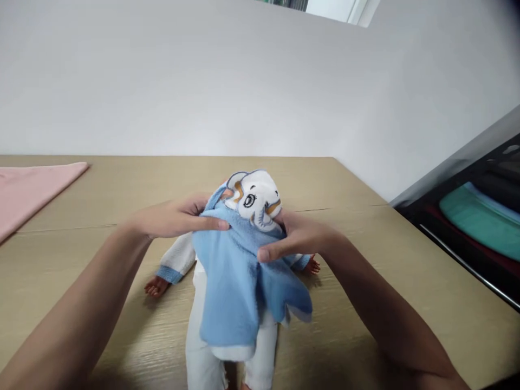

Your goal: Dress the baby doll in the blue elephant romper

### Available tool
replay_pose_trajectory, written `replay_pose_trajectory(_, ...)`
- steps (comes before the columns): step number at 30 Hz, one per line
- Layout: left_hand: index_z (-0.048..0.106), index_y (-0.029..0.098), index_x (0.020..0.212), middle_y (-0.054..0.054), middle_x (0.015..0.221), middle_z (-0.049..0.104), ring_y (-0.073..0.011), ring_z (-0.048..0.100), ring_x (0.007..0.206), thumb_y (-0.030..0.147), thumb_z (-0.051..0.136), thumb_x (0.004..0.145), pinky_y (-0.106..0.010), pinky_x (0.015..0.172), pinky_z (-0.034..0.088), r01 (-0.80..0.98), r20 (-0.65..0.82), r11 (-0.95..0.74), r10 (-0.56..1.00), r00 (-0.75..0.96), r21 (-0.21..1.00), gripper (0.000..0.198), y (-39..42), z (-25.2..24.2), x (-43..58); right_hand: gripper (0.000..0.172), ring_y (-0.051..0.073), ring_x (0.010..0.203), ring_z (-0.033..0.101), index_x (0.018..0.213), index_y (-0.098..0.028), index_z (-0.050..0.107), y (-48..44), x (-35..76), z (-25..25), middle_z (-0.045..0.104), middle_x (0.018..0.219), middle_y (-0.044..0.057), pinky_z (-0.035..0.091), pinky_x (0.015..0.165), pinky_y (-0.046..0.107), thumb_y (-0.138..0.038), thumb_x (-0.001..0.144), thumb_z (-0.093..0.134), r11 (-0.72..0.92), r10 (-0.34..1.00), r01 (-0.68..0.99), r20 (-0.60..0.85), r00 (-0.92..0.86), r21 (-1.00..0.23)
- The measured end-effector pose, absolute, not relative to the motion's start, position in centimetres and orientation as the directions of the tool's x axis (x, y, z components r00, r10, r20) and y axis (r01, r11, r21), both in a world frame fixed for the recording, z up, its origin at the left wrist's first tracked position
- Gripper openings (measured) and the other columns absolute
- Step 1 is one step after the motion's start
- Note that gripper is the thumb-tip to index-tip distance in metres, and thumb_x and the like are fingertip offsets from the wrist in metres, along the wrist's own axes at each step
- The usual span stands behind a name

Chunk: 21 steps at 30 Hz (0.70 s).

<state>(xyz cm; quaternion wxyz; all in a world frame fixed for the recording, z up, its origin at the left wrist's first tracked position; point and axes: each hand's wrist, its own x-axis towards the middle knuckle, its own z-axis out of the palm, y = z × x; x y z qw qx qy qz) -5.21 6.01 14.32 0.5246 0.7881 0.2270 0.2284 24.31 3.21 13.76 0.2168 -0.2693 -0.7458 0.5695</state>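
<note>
A doll (199, 309) in white trousers and a white long-sleeved top with blue cuffs lies on its back on the table. Over its chest and head is a light blue fleece garment (227, 281) with a white elephant patch (255, 195). My left hand (184, 216) is closed on the garment's upper left edge, thumb on top. On the other side, my right hand (303, 235) grips the cloth below the patch, its fingers hidden under the fabric. The doll's head is mostly covered, and its arms stretch out to both sides.
The wooden table (122, 184) reaches a white wall (182, 81) at the back. Pink cloth (32, 192) lies at the left. At the right stands a black rack (430, 222) holding folded green and dark fabrics (483, 222).
</note>
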Motion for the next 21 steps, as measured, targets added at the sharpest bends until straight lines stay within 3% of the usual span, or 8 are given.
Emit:
replay_pose_trajectory(2, 0.085, 0.022, 0.114, -0.007, 0.103, 0.082, -0.0285, 0.079, 0.099, 0.047, 0.08, 0.102, -0.036, 0.088, 0.067, 0.144, 0.083, -0.317, 0.604, 0.792, 0.937, 0.028, 6.5, 14.0, -5.9, 0.069, 0.031, 0.138, 0.071, 0.149, -0.022, 0.072, 3.5, 24.4, 13.7, 0.079, 0.142, 0.007, 0.059, 0.118, 0.043, -0.052, 0.09, 0.094, 0.274, 0.586, 0.188, 0.009, -0.81, -0.943)
replay_pose_trajectory(4, 0.081, 0.019, 0.109, -0.005, 0.094, 0.077, -0.0222, 0.072, 0.086, 0.051, 0.077, 0.103, -0.028, 0.076, 0.063, 0.189, 0.023, -0.286, 0.603, 0.798, 0.939, 0.033, 6.7, 13.9, -6.2, 0.063, 0.03, 0.147, 0.065, 0.15, -0.022, 0.072, 3.6, 24.5, 13.8, 0.076, 0.149, 0.006, 0.051, 0.127, 0.043, -0.049, 0.095, 0.089, 0.345, 0.568, 0.191, 0.043, -0.822, -0.919)
replay_pose_trajectory(7, 0.066, 0.015, 0.079, 0.004, 0.071, 0.053, -0.0104, 0.046, 0.064, 0.056, 0.078, 0.101, -0.017, 0.053, 0.038, 0.225, -0.045, -0.269, 0.544, 0.838, 0.937, 0.048, 6.4, 14.1, -6.1, 0.065, 0.033, 0.159, 0.054, 0.155, -0.021, 0.067, 3.5, 24.6, 13.7, 0.065, 0.165, 0.009, 0.039, 0.136, 0.047, -0.053, 0.101, 0.081, 0.32, 0.658, 0.203, 0.063, -0.751, -0.925)
replay_pose_trajectory(9, 0.063, 0.015, 0.071, 0.006, 0.064, 0.048, -0.0088, 0.04, 0.06, 0.059, 0.083, 0.094, -0.017, 0.05, 0.032, 0.228, -0.106, -0.234, 0.44, 0.892, 0.945, 0.053, 5.9, 14.5, -5.8, 0.059, 0.035, 0.155, 0.057, 0.149, -0.02, 0.071, 3.2, 24.6, 13.5, 0.068, 0.161, 0.01, 0.04, 0.135, 0.05, -0.059, 0.105, 0.072, 0.239, 0.736, 0.222, 0.027, -0.676, -0.945)
replay_pose_trajectory(11, 0.072, 0.013, 0.078, 0.003, 0.065, 0.061, -0.0114, 0.051, 0.061, 0.058, 0.09, 0.088, -0.018, 0.052, 0.044, 0.252, -0.191, -0.143, 0.342, 0.92, 0.957, 0.049, 5.3, 14.7, -5.5, 0.057, 0.035, 0.142, 0.068, 0.135, -0.018, 0.077, 2.9, 24.5, 13.3, 0.078, 0.144, 0.011, 0.049, 0.127, 0.052, -0.065, 0.105, 0.068, 0.176, 0.758, 0.244, -0.027, -0.652, -0.954)
replay_pose_trajectory(14, 0.082, 0.012, 0.091, -0.003, 0.079, 0.08, -0.0175, 0.069, 0.07, 0.056, 0.092, 0.088, -0.027, 0.069, 0.062, 0.213, -0.194, -0.036, 0.285, 0.939, 0.976, 0.046, 4.7, 14.7, -5.2, 0.057, 0.031, 0.121, 0.077, 0.126, -0.019, 0.079, 2.2, 24.6, 13.5, 0.082, 0.125, 0.008, 0.06, 0.113, 0.045, -0.064, 0.092, 0.087, 0.121, 0.61, 0.198, -0.084, -0.788, -0.973)
replay_pose_trajectory(17, 0.085, 0.013, 0.092, -0.005, 0.081, 0.083, -0.0197, 0.074, 0.074, 0.059, 0.086, 0.095, -0.031, 0.079, 0.066, 0.066, -0.056, -0.041, 0.211, 0.976, 0.997, 0.046, 4.1, 14.4, -5.0, 0.065, 0.026, 0.116, 0.079, 0.132, -0.022, 0.078, 1.6, 24.8, 13.7, 0.083, 0.121, 0.004, 0.063, 0.106, 0.034, -0.044, 0.076, 0.104, 0.084, 0.487, 0.097, -0.044, -0.873, -0.992)
replay_pose_trajectory(21, 0.086, 0.012, 0.092, -0.006, 0.085, 0.084, -0.0226, 0.078, 0.079, 0.061, 0.078, 0.102, -0.031, 0.083, 0.068, 0.048, -0.035, -0.078, 0.158, 0.987, 0.996, 0.05, 2.6, 14.4, -3.9, 0.06, 0.023, 0.105, 0.079, 0.123, -0.019, 0.081, 1.6, 25.9, 13.2, 0.083, 0.112, 0.005, 0.066, 0.094, 0.031, -0.044, 0.074, 0.105, 0.049, 0.533, -0.008, 0.033, -0.845, -0.999)
